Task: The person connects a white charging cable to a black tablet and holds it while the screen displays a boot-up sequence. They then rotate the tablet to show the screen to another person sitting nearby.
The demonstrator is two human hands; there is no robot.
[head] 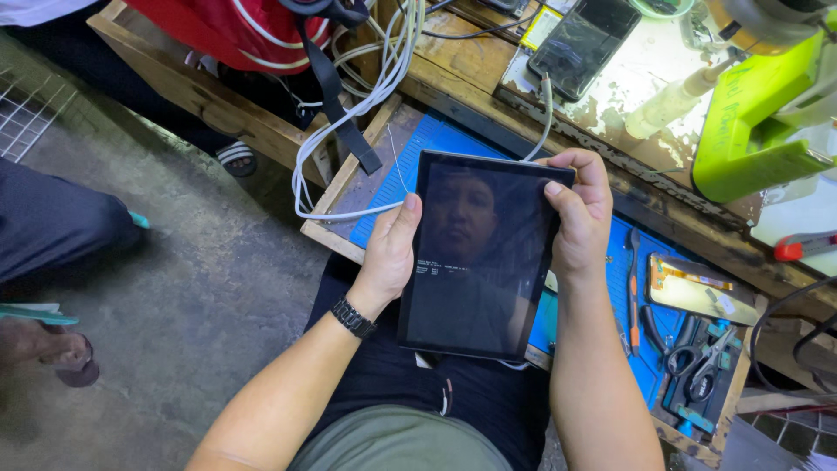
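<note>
glossy glass tablet (479, 253) screen, matt blue rubbery mat (436, 139), rough worn wood tray (336, 240) edge, smooth white plastic cables (349, 113), chipped painted benchtop (645, 78), rough concrete floor (200, 296)

A blue work mat (649, 349) lies on a wooden drawer beside scissors (697, 358), an orange-handled tool (634, 301), a dark phone (582, 44) on the worn bench, a green stand (754, 131) and tangled white cables (366, 96).
</note>
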